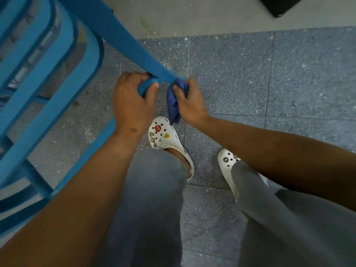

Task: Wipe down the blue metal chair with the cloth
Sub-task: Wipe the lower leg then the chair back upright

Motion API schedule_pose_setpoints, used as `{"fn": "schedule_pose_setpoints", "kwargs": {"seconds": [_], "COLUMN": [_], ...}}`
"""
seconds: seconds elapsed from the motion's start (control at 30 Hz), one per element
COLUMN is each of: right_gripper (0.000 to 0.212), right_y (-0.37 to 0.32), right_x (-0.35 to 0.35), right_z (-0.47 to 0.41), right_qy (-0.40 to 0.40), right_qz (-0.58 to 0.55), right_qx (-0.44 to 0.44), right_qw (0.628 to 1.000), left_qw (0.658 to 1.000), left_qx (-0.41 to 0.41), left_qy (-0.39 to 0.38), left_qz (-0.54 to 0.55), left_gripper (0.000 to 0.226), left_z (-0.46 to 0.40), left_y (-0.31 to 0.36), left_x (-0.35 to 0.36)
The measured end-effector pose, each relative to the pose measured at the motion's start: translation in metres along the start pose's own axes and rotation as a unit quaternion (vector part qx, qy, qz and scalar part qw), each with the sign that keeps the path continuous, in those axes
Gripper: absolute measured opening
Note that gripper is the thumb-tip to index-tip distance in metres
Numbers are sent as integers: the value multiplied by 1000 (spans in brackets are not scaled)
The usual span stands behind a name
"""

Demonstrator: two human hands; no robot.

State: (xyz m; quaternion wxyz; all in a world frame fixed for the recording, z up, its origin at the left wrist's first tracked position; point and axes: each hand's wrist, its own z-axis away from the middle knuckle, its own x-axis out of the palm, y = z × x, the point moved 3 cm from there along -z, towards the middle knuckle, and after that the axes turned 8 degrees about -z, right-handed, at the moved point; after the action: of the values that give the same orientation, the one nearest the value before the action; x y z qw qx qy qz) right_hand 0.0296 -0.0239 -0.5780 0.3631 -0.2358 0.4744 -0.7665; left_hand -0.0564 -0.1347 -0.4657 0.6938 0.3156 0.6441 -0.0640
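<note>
A view from above, looking down a person's own arms to the floor. Filling the left side is the blue metal chair [48, 78], tipped so that its curved flat slats fan out to the left of the fingers and one long flat bar runs diagonally from the top left down to the middle of the view. The left hand [133, 103] grips the lower end of that bar: its fingers [142, 75] curl over the far side and the thumb presses across the near side, so the metal is wrapped inside the fist. Just to the right of those fingers, the right hand [190, 101] holds a dark blue cloth [174, 101], bunched up and pressed against the tip of the same bar. Its fingers are curled tight around the cloth, thumb on the near side, and a loose tail of fabric hangs below them. The two hands sit close together but do not touch. Below the fingers stand two white clogs [169, 139] decorated with small charms, worn under grey trousers [154, 199]. Everything rests on a speckled grey tiled floor [289, 74], which stretches away to the right of the fingers.
</note>
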Motion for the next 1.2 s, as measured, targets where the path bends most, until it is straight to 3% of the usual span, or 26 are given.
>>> {"fn": "schedule_pose_setpoints", "kwargs": {"seconds": [0.13, 0.3, 0.5, 0.6, 0.8, 1.0, 1.2], "right_gripper": [9, 11, 4, 6, 7, 23, 11], "right_y": [3, -9, 36, 40, 21, 33, 4], "right_x": [-3, 8, -11, -14, 13, 2, 16], "right_z": [-5, 11, -34, -41, -12, -39, 2], "right_qy": [13, 14, 42, 53, 51, 36, 38], "right_qz": [27, -9, 80, 81, 9, 49, 11], "right_qx": [17, -57, 94, 101, 32, 169, -5], "right_qw": [999, 998, 991, 990, 998, 984, 999], "left_qw": [997, 996, 996, 996, 997, 996, 997], "left_qx": [-39, -42, -34, -29, -26, -26, -20], "left_qy": [8, 15, 10, 7, 10, 11, 21], "left_qz": [66, 76, 78, 84, 77, 80, 70], "left_gripper": [27, 30, 30, 29, 27, 29, 31], "left_z": [-3, -6, -4, -5, -7, -6, -6], "left_y": [0, -4, -5, -5, -4, -6, -7], "left_x": [5, 7, 7, 7, 9, 10, 10]}}
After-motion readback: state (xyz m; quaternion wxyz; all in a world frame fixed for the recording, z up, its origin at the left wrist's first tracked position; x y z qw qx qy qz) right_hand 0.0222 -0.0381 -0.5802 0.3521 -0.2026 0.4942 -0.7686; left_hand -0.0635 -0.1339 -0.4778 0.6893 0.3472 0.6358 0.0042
